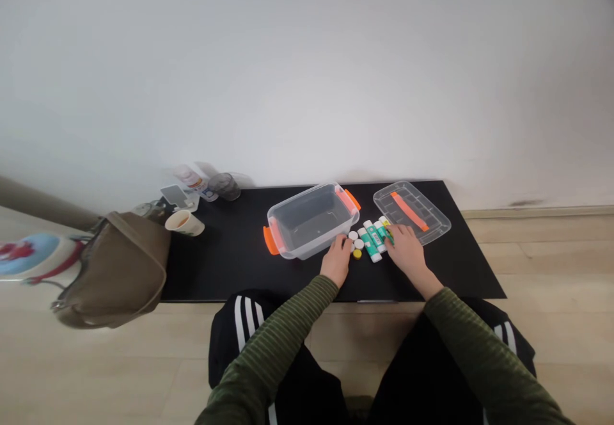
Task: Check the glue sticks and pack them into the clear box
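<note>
On the black table point(230, 265) several green-and-white glue sticks point(372, 240) lie side by side. My right hand point(407, 251) has its fingers bent over the rightmost glue stick and partly hides it. Just left of the row is a cluster of small round white caps point(359, 244) with a yellow cap point(357, 254). The fingers of my left hand point(336, 262) are curled at the left side of this cluster, against a white cap partly hidden by them. Beside that hand stands a clear plastic box point(307, 249) with orange latches, uncovered, with nothing visible inside.
The clear lid point(439, 220) with an orange handle lies right of the glue sticks. A paper cup point(192, 224) of orange-brown drink, a dark glass point(225, 186), a spray bottle point(196, 182) and a brown bag point(125, 265) are at the left. A wall backs the table.
</note>
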The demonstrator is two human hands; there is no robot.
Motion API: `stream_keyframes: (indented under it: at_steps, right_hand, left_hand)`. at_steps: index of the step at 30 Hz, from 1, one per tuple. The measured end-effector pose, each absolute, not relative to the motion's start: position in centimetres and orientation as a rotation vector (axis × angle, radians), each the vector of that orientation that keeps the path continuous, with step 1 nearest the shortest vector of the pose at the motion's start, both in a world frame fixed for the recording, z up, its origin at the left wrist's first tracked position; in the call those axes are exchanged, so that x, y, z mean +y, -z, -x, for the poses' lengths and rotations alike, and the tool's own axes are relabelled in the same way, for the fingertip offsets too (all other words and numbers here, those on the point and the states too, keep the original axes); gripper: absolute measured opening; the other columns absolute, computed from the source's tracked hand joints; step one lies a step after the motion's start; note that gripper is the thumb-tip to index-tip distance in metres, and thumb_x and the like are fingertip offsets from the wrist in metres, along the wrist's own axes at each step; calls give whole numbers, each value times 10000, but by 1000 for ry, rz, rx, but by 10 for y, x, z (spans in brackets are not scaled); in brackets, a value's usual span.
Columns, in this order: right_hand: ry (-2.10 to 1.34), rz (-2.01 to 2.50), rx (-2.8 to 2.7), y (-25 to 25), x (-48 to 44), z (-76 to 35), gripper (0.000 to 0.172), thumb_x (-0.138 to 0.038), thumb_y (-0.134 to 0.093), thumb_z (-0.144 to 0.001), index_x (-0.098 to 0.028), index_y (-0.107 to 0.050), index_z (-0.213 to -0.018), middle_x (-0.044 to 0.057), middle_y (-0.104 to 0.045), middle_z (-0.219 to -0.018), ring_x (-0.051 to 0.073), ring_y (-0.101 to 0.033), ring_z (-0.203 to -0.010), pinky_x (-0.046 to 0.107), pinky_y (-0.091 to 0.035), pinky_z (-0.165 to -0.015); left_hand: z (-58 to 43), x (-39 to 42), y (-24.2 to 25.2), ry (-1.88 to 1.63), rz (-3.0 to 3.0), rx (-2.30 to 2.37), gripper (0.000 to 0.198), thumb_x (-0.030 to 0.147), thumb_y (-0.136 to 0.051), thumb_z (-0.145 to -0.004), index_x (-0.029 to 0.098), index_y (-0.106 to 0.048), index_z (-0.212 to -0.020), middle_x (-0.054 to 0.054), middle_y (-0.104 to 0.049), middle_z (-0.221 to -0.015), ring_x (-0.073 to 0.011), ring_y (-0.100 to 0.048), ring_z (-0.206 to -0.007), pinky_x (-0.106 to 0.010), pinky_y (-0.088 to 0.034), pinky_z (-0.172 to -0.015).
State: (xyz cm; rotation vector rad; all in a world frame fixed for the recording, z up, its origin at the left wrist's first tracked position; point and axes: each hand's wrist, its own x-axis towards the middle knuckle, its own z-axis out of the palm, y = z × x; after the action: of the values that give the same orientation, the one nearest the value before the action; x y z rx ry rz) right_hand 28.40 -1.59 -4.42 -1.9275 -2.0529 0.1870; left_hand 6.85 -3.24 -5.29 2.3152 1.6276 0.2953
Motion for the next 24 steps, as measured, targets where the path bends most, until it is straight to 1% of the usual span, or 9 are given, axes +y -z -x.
stream_keyframes:
  at_steps: [4, 8, 12, 15, 16, 18, 20, 22, 24]
  right_hand:
    - [-219, 1753, -2096, 38, -19, -280, 310, -199, -465, -900, -168, -624, -1165, 124, -625, -1197, 262, -504, -1154, 390, -416, -999]
    - [-419, 1588, -2158, 27, -39, -271, 320, -191, -446, -902, -208, -648, -1150, 105, -644, -1177, 250, -555, -1134, 400, -442, -985]
    - [-748, 1388, -2256, 7, -80, -256, 247, -236, -457, -920, -227, -698, -973, 69, -690, -980, 201, -635, -916, 331, -496, -847]
    - [-885, 1192, -2296, -26, -118, -247, 286, -332, -464, -949, -224, -679, -795, 36, -650, -727, 171, -604, -673, 284, -467, -632]
    - [-904, 1118, -2279, -42, -130, -245, 316, -354, -456, -958, -224, -666, -761, 31, -631, -687, 162, -580, -623, 278, -437, -579]
    - [-879, 966, -2136, -80, -150, -242, 383, -386, -406, -983, -227, -646, -731, 34, -613, -656, 160, -565, -605, 288, -416, -570]
    - [-811, 850, -1908, -118, -159, -241, 526, -488, -290, -998, -234, -614, -671, 35, -563, -578, 164, -531, -547, 307, -394, -545]
    - [-726, 892, -1751, -145, -153, -239, 657, -590, -183, -979, -235, -559, -575, 34, -498, -506, 159, -473, -483, 310, -351, -493]
    - [-685, 1069, -1692, -154, -131, -236, 733, -628, -94, -963, -230, -498, -499, 30, -445, -466, 149, -425, -445, 302, -324, -463]
  left_hand:
    - [-66, -31, 51, -330, -2253, 1616, 465, 59, -461, -855, 218, -451, -1292, -113, -454, -1324, -219, -565, -1144, -340, -526, -897]
    - [-59, -45, 48, -479, -2169, 1574, 450, 97, -514, -839, 208, -466, -1273, -110, -452, -1336, -214, -555, -1181, -358, -494, -990]
    - [-49, -88, 33, -727, -2086, 1491, 428, 108, -542, -816, 176, -527, -1238, -136, -516, -1290, -232, -517, -1236, -394, -436, -1061]
    - [-38, -129, -6, -814, -1919, 1399, 206, 247, -541, -877, 202, -653, -1044, -92, -654, -1034, -210, -620, -992, -347, -509, -884]
    - [-34, -141, -25, -804, -1834, 1347, 234, 334, -485, -925, 212, -682, -895, -69, -670, -880, -184, -631, -816, -303, -514, -737]
    - [-27, -158, -68, -927, -1652, 1300, 609, 509, -247, -985, 205, -620, -611, -55, -608, -617, -145, -533, -536, -277, -414, -522]
    - [-22, -163, -111, -1167, -1594, 1292, 813, 673, 25, -908, 213, -455, -439, -53, -475, -455, -140, -418, -436, -300, -303, -457]
    - [-23, -152, -141, -1283, -1589, 1348, 830, 743, 217, -767, 227, -316, -396, -41, -348, -384, -139, -324, -399, -317, -240, -443]
    - [-26, -127, -149, -1207, -1603, 1406, 794, 751, 194, -778, 229, -275, -405, -26, -305, -383, -136, -291, -408, -319, -227, -454]
